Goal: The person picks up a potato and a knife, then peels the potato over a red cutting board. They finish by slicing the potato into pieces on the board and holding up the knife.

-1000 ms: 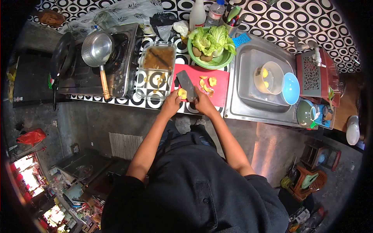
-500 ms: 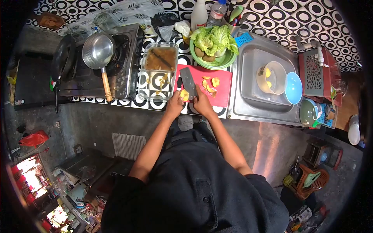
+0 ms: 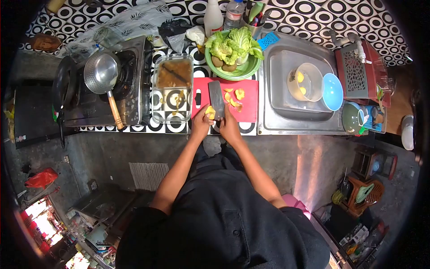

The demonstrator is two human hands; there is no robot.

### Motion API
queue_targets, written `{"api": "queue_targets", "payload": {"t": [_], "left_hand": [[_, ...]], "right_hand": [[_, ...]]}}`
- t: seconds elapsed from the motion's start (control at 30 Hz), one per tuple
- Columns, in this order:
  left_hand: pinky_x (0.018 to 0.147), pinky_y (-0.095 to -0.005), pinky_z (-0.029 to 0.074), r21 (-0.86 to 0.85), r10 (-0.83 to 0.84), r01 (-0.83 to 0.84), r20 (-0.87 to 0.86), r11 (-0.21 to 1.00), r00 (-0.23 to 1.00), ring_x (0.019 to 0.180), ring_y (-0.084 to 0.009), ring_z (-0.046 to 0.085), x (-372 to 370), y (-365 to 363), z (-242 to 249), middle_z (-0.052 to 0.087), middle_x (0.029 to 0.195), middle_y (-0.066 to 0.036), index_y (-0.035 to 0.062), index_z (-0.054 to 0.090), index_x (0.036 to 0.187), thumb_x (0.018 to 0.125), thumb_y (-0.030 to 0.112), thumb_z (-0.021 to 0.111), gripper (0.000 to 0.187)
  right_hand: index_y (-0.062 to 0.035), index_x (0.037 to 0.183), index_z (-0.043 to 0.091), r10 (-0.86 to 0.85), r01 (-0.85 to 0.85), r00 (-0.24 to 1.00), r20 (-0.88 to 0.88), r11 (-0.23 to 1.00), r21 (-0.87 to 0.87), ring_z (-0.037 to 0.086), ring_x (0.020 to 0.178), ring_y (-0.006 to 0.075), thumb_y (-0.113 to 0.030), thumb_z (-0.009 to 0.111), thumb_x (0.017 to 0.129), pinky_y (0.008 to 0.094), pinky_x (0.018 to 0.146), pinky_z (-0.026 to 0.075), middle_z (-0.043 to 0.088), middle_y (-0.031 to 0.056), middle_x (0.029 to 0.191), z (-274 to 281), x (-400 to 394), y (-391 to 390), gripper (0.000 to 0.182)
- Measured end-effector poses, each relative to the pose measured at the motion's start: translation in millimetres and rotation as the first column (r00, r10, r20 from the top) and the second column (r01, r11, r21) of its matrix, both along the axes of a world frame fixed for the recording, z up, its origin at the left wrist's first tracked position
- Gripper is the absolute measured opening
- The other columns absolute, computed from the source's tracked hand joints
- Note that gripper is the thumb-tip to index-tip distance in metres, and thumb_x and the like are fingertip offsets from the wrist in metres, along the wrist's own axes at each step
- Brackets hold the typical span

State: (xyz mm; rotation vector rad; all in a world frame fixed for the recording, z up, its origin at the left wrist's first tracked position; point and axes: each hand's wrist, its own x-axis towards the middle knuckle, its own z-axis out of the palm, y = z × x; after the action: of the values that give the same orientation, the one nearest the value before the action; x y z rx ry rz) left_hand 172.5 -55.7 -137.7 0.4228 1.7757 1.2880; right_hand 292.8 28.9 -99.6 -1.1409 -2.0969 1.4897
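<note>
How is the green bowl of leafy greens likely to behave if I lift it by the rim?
The green bowl looks like plastic, so its rim may flex slightly. The leafy greens rise above the rim and would probably flop or shift if it tilts. The rounded brown items in it look firm and could roll.

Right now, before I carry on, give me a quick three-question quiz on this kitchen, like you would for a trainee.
1. What is the right hand holding? A) a spoon; B) a knife; C) a sponge.
2. True or false: the wooden-handled pan rests on the stove.
3. Fill in the colour: the leafy greens sit in a ____ bowl.

Key: 1. B; 2. true; 3. green.
</note>
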Motion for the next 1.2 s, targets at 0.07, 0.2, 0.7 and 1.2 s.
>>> {"api": "queue_targets", "payload": {"t": [0.07,0.2,0.7,1.2], "left_hand": [[0.068,-0.03,0.058,-0.004,0.041,-0.041,0.014,0.999,0.999,0.085,-0.014,0.07,-0.4,5.1,1.6,0.069,0.118,-0.015,0.004,0.055,0.142,0.102,0.0,0.048,0.041],[0.068,-0.0316,0.059,-0.043,0.035,-0.047,-0.234,0.998,0.972,0.083,-0.0181,0.071,2.7,12.8,-11.6,0.071,0.11,-0.018,0.0029,0.061,0.135,0.1,0.002,0.051,0.036],[0.076,-0.0375,0.054,-0.137,-0.4,0.379,-0.426,0.915,0.811,0.077,-0.0259,0.065,-10.8,5.7,35.4,0.064,0.107,-0.021,0.0075,0.043,0.151,0.087,0.0,0.069,0.069],[0.079,-0.0441,0.054,-0.216,-0.437,0.402,-0.655,0.89,0.616,0.088,-0.0353,0.067,-15.1,8.0,29.8,0.066,0.107,-0.02,-0.0004,0.056,0.13,0.084,0.019,0.078,0.054]], "right_hand": [[0.0053,0.155,0.024,0.001,-0.001,1.0,0.021,1.0,-0.015,0.061,0.11,0.0502,0.006,0.054,0.09,0.0446,0.093,0.05,0.056,0.0395,0.123,2.0,-1.7,5.6,0.072],[0.0096,0.153,0.021,0.0,0.004,0.998,0.062,0.998,-0.069,0.059,0.115,0.0505,0.011,0.045,0.089,0.0487,0.096,0.049,0.057,0.0393,0.123,9.7,-2.4,5.7,0.068],[0.0118,0.153,0.021,0.128,-0.123,0.99,-0.065,0.989,0.081,0.053,0.127,0.0476,0.009,0.046,0.09,0.0455,0.106,0.043,0.05,0.0378,0.136,0.3,29.8,17.8,0.068],[0.0131,0.15,0.025,0.394,-0.394,0.919,0.017,0.913,0.107,0.061,0.111,0.0473,0.012,0.049,0.08,0.0488,0.092,0.049,0.059,0.0394,0.119,9.1,23.1,56.9,0.074]]}}
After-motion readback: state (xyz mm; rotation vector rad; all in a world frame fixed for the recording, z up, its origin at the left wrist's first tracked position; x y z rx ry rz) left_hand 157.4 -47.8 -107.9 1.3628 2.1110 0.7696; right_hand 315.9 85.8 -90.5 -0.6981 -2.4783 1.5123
